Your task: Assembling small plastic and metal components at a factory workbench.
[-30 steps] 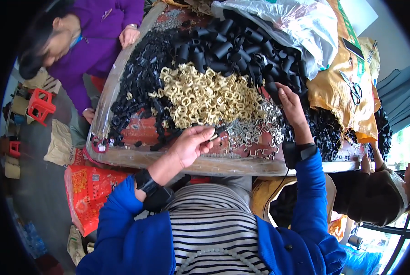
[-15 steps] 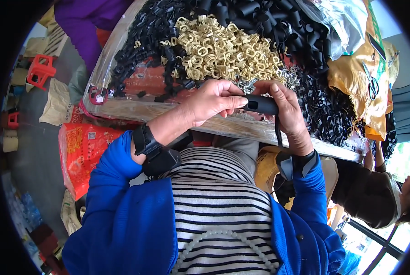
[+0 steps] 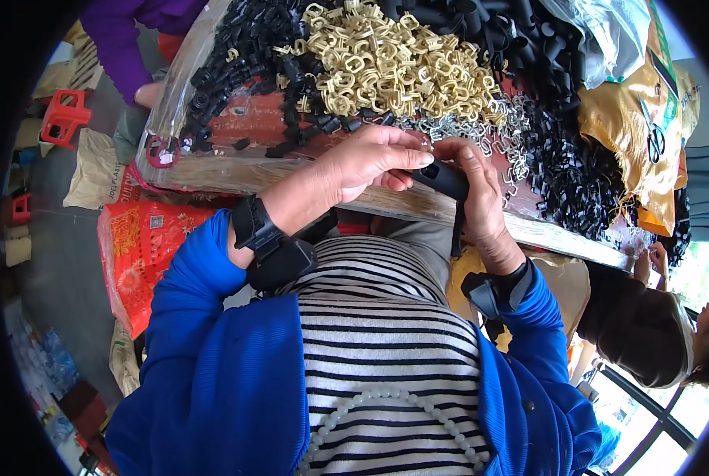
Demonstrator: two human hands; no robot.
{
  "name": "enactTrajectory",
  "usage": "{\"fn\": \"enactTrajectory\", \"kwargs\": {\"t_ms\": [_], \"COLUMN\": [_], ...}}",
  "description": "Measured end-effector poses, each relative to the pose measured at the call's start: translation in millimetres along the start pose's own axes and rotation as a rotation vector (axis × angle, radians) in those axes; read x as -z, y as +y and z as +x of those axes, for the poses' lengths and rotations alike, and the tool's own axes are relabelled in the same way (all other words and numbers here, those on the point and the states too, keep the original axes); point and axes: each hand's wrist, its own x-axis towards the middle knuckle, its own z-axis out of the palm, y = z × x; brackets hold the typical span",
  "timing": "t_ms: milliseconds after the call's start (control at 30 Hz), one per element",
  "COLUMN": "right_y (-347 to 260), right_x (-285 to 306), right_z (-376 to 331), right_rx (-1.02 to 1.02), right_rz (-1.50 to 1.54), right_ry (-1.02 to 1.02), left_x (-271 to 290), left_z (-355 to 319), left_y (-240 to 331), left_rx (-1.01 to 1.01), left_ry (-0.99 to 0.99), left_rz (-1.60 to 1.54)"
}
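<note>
Above the table's near edge, my right hand [image 3: 481,186] is wrapped round a short black plastic tube [image 3: 443,180] that has a slot in its side. A dark strap hangs below that hand. My left hand [image 3: 378,163] pinches at the tube's left end, thumb and forefinger together, with a small shiny bit at the fingertips that is too small to name. Just beyond my hands lie silver metal hooks [image 3: 515,139] and a heap of cream plastic clips [image 3: 394,59].
Black tubes [image 3: 481,16] and small black parts [image 3: 247,55] cover much of the table [image 3: 219,181]. Scissors [image 3: 654,143] rest on a yellow sack [image 3: 624,119] at right. A red bag [image 3: 152,254] stands at left. One person works at right, another in purple at far left.
My hands have shifted slightly left with the tube, whose right end now tilts lower. The purple-sleeved person's hand has come into view at the table's left edge.
</note>
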Motion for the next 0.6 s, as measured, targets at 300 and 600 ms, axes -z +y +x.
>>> {"fn": "enactTrajectory", "kwargs": {"t_ms": [300,600], "right_y": [-15.6,-8.6], "right_x": [10.4,40.2], "right_z": [9.0,-24.1], "right_rx": [0.314,0.274], "right_rz": [-0.254,-0.476], "right_ry": [-0.632,-0.188], "left_x": [-4.1,-4.1], "left_z": [-1.4,-11.0], "left_y": [-5.9,-8.6], "left_rx": [-0.045,0.019], "left_ry": [-0.053,-0.029], "left_rz": [-0.029,-0.045]}}
